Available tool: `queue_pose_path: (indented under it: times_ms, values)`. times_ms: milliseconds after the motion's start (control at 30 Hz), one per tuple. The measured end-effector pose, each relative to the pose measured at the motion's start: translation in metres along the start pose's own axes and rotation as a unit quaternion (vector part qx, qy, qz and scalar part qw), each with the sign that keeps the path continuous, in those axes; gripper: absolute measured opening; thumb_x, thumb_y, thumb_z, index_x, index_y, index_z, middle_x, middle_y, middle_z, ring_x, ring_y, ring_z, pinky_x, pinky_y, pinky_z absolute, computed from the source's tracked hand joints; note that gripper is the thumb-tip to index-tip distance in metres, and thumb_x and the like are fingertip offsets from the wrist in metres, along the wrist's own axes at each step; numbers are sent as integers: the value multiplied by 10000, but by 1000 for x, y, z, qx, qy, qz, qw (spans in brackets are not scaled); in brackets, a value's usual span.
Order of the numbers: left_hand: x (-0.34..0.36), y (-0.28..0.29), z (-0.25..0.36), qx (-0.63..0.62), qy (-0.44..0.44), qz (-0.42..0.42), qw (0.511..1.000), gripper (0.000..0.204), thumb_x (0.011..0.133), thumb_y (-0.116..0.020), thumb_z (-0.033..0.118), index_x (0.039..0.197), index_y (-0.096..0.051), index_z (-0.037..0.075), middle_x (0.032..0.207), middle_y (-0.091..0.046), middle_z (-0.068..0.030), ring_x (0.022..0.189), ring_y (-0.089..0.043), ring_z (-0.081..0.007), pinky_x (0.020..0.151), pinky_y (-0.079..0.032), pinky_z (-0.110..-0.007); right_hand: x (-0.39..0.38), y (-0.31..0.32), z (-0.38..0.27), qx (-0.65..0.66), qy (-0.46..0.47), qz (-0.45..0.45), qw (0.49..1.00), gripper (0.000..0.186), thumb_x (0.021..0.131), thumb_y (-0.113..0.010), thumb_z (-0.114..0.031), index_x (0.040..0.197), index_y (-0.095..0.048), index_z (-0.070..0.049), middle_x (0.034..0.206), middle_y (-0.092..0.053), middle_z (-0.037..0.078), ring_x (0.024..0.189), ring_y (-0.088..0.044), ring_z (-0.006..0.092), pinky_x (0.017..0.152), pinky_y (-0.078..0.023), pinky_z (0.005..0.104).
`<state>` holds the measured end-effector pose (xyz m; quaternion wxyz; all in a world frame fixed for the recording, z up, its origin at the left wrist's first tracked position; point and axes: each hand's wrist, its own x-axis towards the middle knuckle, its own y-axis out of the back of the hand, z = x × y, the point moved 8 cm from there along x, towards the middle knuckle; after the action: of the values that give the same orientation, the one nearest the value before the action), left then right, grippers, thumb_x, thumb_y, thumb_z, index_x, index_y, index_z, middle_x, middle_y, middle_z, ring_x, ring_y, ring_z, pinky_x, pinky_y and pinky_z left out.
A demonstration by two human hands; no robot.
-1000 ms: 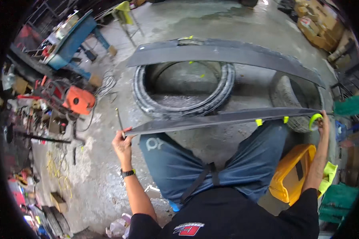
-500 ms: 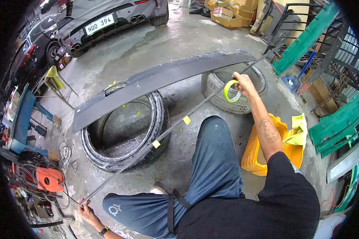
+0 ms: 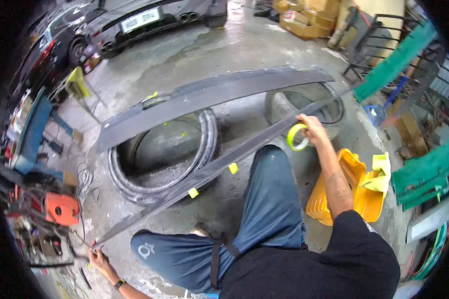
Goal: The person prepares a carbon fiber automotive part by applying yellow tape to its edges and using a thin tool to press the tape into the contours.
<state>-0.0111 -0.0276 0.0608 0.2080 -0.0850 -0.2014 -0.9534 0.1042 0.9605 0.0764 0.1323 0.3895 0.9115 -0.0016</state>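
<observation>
A long, narrow dark panel (image 3: pixel 204 173) slants across in front of me, held up by its two ends. My left hand (image 3: pixel 101 260) grips its near left end. Toward the far right end, my right hand (image 3: pixel 313 129) is closed on the panel, with a yellow-green tape roll (image 3: pixel 290 138) hanging at the same hand. Two small yellow tape tabs (image 3: pixel 233 168) stick out from the panel's lower edge. Beyond it, a second dark panel (image 3: pixel 199 102) lies across a left tire (image 3: pixel 115 172) and a right tire (image 3: pixel 276 105).
Beside my right arm stands a yellow plastic container (image 3: pixel 317 209) with a yellow-green cloth (image 3: pixel 380 174) on its rim. Green panels (image 3: pixel 424 174) line the right side. An orange case (image 3: pixel 62 208) and a blue stand (image 3: pixel 32 132) are at left. Parked cars (image 3: pixel 169 22) stand behind.
The held panel has rolled, so its broad face shows where only a thin edge did before. My right hand has come lower with the tape roll. The whole view has shifted slightly.
</observation>
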Motion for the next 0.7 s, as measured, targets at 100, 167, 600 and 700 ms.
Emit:
queue_pose_path:
  times_ms: [100,167,600,700]
  values:
    - [-40,-5,38,31,18,0,999,390,916,-553,32,1285,-662,100,663,-340,103,543,-277,-16,473,-219,-216,3,24,12,-3,-11,-30,999,288,882,-700,-313,1063,-703,-89,730,-543,-23,488,-407,60,423,-304,224]
    - [-43,-17,53,35,46,-17,998,410,911,-559,11,1296,-661,105,667,-368,100,551,-299,-22,482,-235,-217,-5,40,20,-10,-47,-11,999,254,907,-671,-317,1041,-702,-103,784,-595,0,494,-442,51,417,-318,205]
    - [-77,-15,58,-109,96,104,984,409,928,-727,190,1280,-627,7,758,-643,17,475,-312,5,424,-215,-198,-7,47,18,-115,-57,-18,992,444,904,-700,-524,852,-631,-89,647,-609,12,371,-420,40,344,-297,198]
    - [-100,-3,57,-133,119,178,968,371,1006,-631,278,1190,-628,-44,837,-717,-97,439,-316,-2,389,-209,-198,-10,99,18,-84,4,36,996,429,991,-607,-458,1078,-664,-42,828,-566,17,592,-573,82,474,-429,217]
